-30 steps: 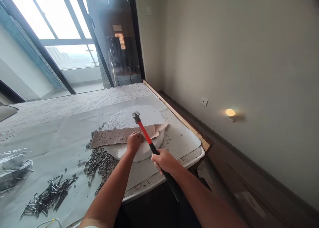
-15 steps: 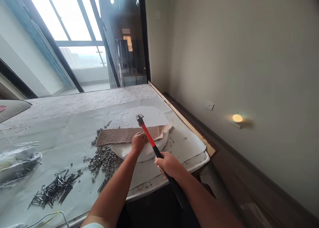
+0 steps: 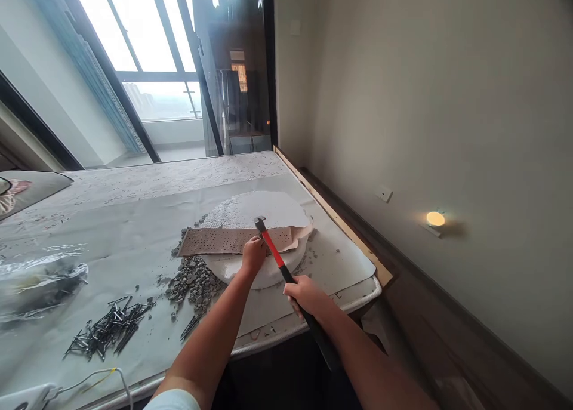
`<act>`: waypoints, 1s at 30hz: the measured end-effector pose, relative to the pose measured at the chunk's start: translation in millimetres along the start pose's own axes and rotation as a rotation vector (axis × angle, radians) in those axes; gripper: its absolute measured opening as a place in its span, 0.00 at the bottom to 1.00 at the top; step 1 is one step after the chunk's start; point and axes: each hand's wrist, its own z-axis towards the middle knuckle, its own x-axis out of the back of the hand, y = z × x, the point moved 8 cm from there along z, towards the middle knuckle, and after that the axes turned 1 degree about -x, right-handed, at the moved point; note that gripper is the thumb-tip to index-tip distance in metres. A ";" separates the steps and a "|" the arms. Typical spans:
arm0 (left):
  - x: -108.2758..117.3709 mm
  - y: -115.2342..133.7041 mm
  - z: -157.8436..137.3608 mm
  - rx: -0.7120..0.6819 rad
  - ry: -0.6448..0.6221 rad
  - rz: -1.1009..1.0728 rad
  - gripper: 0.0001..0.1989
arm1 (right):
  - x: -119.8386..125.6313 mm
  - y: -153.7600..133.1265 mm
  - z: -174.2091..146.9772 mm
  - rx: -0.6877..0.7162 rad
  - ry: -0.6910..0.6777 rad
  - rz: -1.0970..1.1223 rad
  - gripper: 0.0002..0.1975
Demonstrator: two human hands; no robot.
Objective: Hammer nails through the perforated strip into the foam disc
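My right hand (image 3: 307, 295) is wrapped around the black grip of a claw hammer (image 3: 274, 247) with a red and black handle. Its metal head is just above the fingertips of my left hand (image 3: 253, 255). Those left fingers are pinched together at the perforated brown strip (image 3: 217, 242); whatever small thing is between them is too hidden to name. The strip, dotted with small holes, lies across a thick round white block (image 3: 250, 207). At its right end a torn, paper-like layer (image 3: 302, 234) curls up.
Grey rubble (image 3: 192, 284) is scattered around the block's left side. A heap of dark nails (image 3: 110, 329) lies front left, near a clear plastic bag (image 3: 40, 284). A white power strip (image 3: 29, 396) with its cable is at the lower left. A wooden edge (image 3: 331, 210) borders the right side.
The hammer head has come down closer to my left fingers. My left hand stays at the strip. The whole view has shifted slightly, so things appear farther right.
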 end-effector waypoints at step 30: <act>3.7 3.0 -2.0 0.075 -0.056 -0.004 0.17 | 2.0 -0.7 1.6 0.012 0.041 0.002 0.07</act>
